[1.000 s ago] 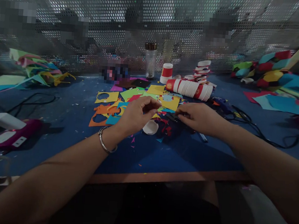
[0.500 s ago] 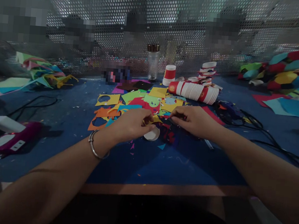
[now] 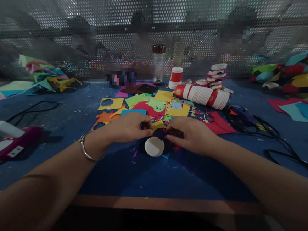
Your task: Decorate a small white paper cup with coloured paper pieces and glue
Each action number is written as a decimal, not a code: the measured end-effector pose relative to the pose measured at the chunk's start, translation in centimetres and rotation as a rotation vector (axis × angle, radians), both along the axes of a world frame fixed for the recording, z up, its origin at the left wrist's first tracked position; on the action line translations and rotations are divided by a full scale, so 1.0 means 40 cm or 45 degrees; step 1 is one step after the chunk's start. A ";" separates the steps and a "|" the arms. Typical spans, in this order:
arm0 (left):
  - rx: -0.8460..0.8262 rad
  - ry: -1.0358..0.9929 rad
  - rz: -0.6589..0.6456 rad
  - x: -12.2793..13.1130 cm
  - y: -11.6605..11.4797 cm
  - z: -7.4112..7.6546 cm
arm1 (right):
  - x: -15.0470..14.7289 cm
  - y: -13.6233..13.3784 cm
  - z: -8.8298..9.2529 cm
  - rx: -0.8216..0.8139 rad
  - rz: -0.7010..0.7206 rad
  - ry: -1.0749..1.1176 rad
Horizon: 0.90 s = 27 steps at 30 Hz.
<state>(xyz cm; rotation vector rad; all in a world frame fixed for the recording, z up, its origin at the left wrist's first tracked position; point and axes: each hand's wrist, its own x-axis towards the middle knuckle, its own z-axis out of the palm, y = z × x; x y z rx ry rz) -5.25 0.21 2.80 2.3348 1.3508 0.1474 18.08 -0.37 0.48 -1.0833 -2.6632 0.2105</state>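
A white round piece, like a paper cup's base or a disc, shows just in front of my fingers. My left hand is at its upper left, thumb and fingers closed in a pinch; whatever they grip is too small to tell. At its upper right, my right hand has its fingers curled and closed, their contents hidden. A dark patch and a yellow paper piece show between the fingertips. Cut coloured papers lie beyond, among them a yellow sheet with a round hole and a red sheet.
Behind the papers lie stacked paper cups; an upright red-and-white cup and a clear bottle stand nearby. A purple power strip is at left. Black cables run at right. A perforated metal screen rises behind.
My right hand has come down and left, closer to my left hand. The white round piece now shows more fully and sits lower. The view has shifted slightly.
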 end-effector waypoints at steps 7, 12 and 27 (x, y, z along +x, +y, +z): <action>0.104 -0.106 0.061 0.019 -0.007 -0.019 | -0.022 -0.001 0.003 -0.057 -0.084 -0.114; 0.132 -0.083 0.101 0.014 0.000 -0.022 | -0.034 0.003 0.010 -0.125 -0.126 -0.154; 0.020 0.048 0.064 0.004 -0.023 0.014 | -0.017 0.004 0.013 -0.169 -0.208 0.160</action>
